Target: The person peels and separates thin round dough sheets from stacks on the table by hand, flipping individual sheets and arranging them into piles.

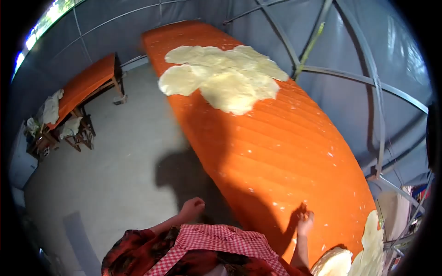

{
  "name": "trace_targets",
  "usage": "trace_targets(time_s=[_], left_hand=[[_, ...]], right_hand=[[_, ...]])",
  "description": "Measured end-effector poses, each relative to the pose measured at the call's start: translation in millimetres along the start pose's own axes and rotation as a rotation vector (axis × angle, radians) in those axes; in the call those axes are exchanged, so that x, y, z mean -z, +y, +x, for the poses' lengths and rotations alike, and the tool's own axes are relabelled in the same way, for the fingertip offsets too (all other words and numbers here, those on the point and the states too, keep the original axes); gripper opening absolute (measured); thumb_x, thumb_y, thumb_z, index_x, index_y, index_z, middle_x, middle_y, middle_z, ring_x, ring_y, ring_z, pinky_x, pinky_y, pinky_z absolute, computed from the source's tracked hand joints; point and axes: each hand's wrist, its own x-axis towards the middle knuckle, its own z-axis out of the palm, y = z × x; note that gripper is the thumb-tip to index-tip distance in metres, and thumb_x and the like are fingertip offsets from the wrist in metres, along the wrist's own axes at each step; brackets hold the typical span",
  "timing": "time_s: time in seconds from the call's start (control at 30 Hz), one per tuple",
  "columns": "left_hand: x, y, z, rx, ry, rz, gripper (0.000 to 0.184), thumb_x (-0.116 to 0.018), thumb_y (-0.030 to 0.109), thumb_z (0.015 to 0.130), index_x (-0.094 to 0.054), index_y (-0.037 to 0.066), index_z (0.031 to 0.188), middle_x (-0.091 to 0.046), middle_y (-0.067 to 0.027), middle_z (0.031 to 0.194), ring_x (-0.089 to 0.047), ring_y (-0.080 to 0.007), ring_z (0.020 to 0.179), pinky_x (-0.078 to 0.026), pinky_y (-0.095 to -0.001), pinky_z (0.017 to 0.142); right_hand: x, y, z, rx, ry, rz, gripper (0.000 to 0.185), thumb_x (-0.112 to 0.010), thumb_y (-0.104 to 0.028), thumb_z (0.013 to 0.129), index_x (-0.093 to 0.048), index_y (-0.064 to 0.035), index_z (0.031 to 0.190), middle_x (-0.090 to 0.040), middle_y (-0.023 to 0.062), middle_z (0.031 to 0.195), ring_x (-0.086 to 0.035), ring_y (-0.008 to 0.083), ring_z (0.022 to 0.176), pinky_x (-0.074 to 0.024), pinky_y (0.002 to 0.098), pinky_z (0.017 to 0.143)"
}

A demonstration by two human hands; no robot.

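Left hand [192, 209] curled loosely at 7 o'clock; right hand [305, 222] half-curled over orange cloth [294, 156]. Whether either holds anything: cannot tell. Thin flatbread rounds [230, 85] overlap at 12 o'clock; pale pile [336, 263] at 5. Judged delicate: peel singly, both palms supporting.

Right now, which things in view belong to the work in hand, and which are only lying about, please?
Probably in the work:
orange table, below the right hand
pale rounds, spread towards its far end
more rounds, at its near end

Probably just lying about:
smaller table, at the left
pale cloth on it
stool beside it
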Motion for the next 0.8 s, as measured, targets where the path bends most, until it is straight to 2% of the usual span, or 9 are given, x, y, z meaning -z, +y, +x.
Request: trace_targets(time_s=[0.07, 0.13, 0.2, 0.27, 0.33, 0.43, 0.53, 0.63, 0.8], left_hand=[[53.5, -27.3, 11.7, 0.096, 0.112, -0.129, 0.015, -0.061, 0.016, 0.085, -0.061, 0.003, 0.092, -0.064, -0.0085, 0.078, -0.06, -0.0158, 0.069, -0.049, -0.0298, 0.063], [93.0, -39.5, 29.5, 0.138, 0.215, -0.332, 0.014, -0.06, 0.015, 0.086, -0.059, 0.001, 0.091, -0.062, -0.006, 0.075, -0.057, -0.0124, 0.065, -0.047, -0.0272, 0.059], [123.3, -33.9, 43.2, 0.15, 0.286, -0.502, 0.012, -0.058, 0.012, 0.088, -0.057, 0.001, 0.092, -0.06, -0.0043, 0.073, -0.055, -0.0112, 0.064, -0.045, -0.0253, 0.056], [148.6, -41.3, 58.8, 0.163, 0.328, -0.595, 0.012, -0.058, 0.011, 0.088, -0.057, 0.001, 0.093, -0.059, -0.0044, 0.072, -0.055, -0.0115, 0.063, -0.044, -0.0254, 0.055], [175.9, -37.0, 71.9, 0.185, 0.353, -0.604, 0.013, -0.058, 0.011, 0.088, -0.058, 0.0, 0.095, -0.061, -0.0054, 0.078, -0.057, -0.0127, 0.068, -0.047, -0.026, 0.059], [238.4, -20.8, 101.4, 0.237, 0.354, -0.579, 0.016, -0.058, 0.011, 0.088, -0.058, 0.0, 0.099, -0.063, -0.0086, 0.087, -0.061, -0.0151, 0.076, -0.052, -0.0286, 0.067], [323.4, -43.3, 138.4, 0.255, 0.469, -0.499, 0.018, -0.057, 0.011, 0.088, -0.057, 0.0, 0.101, -0.064, -0.0104, 0.088, -0.062, -0.0177, 0.077, -0.053, -0.0307, 0.068], [410.3, -38.4, 158.0, 0.39, 0.653, -0.637, 0.019, -0.056, 0.013, 0.089, -0.055, 0.001, 0.103, -0.064, -0.0118, 0.089, -0.063, -0.0209, 0.077, -0.053, -0.0326, 0.068], [500.1, -97.1, 159.7, 0.542, 0.928, -0.659, 0.019, -0.057, 0.014, 0.087, -0.055, 0.003, 0.102, -0.063, -0.0128, 0.085, -0.063, -0.0219, 0.072, -0.054, -0.0343, 0.063]], right_hand=[[-84.3, -98.9, 25.9, 0.331, -0.121, 0.077, 0.032, -0.065, 0.001, 0.077, -0.054, 0.0005, 0.108, -0.059, 0.0152, 0.101, -0.059, 0.027, 0.093, -0.0482, 0.0355, 0.083], [-178.7, -160.1, 48.9, 0.386, -0.421, 0.297, 0.031, -0.066, -0.006, 0.08, -0.055, -0.0016, 0.108, -0.059, 0.0155, 0.103, -0.061, 0.0282, 0.092, -0.0506, 0.034, 0.077], [-224.8, -271.9, 59.5, 0.717, -0.502, 0.105, 0.032, -0.067, -0.012, 0.079, -0.056, -0.0028, 0.108, -0.059, 0.017, 0.105, -0.059, 0.0322, 0.1, -0.0488, 0.0369, 0.084], [-293.3, -353.4, 72.2, 0.857, -0.616, 0.166, 0.04, -0.066, -0.022, 0.081, -0.055, -0.005, 0.116, -0.058, 0.0166, 0.114, -0.054, 0.035, 0.107, -0.046, 0.0396, 0.089], [-360.6, -437.3, 84.9, 0.927, -0.695, 0.239, 0.043, -0.064, -0.022, 0.081, -0.052, -0.0049, 0.119, -0.053, 0.0186, 0.121, -0.049, 0.0354, 0.113, -0.0429, 0.0416, 0.093], [-466.3, -561.2, 106.2, 0.984, -0.605, 0.236, 0.051, -0.063, -0.023, 0.079, -0.048, -0.0081, 0.125, -0.05, 0.0167, 0.124, -0.046, 0.0338, 0.117, -0.0398, 0.0452, 0.095], [-570.9, -655.7, 128.2, 1.149, -0.392, -0.182, 0.055, -0.061, -0.021, 0.082, -0.043, -0.0076, 0.131, -0.034, 0.0146, 0.142, -0.035, 0.0318, 0.129, -0.0324, 0.0504, 0.101], [-662.1, -684.1, 143.3, 1.07, -0.249, -0.19, 0.053, -0.059, -0.021, 0.082, -0.043, -0.0101, 0.132, -0.027, 0.0112, 0.146, -0.031, 0.0302, 0.13, -0.0313, 0.0561, 0.098], [-679.4, -749.5, 195.6, 1.023, -0.757, -0.314, 0.041, -0.056, -0.016, 0.082, -0.054, -0.0074, 0.121, -0.051, 0.0136, 0.123, -0.05, 0.0282, 0.111, -0.0415, 0.0436, 0.09]])
